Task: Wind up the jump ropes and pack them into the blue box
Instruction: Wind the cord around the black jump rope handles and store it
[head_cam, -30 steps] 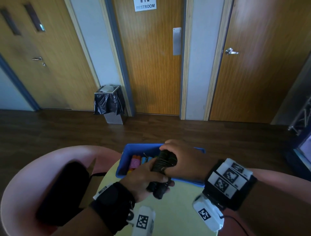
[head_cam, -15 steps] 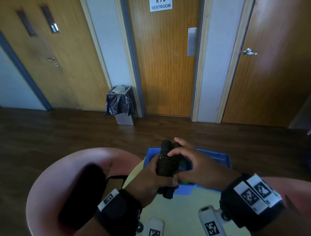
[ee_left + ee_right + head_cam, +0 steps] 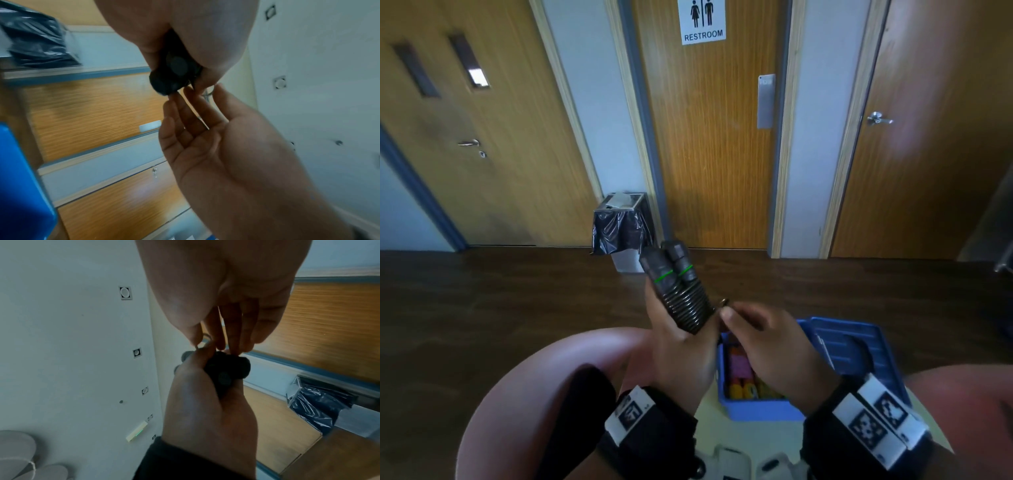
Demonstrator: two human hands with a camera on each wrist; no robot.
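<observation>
Head view: left hand [image 3: 681,356] grips the jump rope [image 3: 679,286], two black handles with green rings and cord coiled round them, held up above the blue box [image 3: 859,346]. Right hand [image 3: 770,349] pinches the cord end right beside the coil.

Left wrist view: only the handles' round butt ends [image 3: 172,74] show.

Right wrist view: right fingertips [image 3: 218,344] touch the bundle; coils hidden here.

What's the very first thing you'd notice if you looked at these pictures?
Right in the middle, the left hand grips a black jump rope, its cord wound round the two handles, while the right hand pinches the cord's end beside it. Below them sits the open blue box with colourful things inside, and a RESTROOM sign hangs on the door behind.
</observation>
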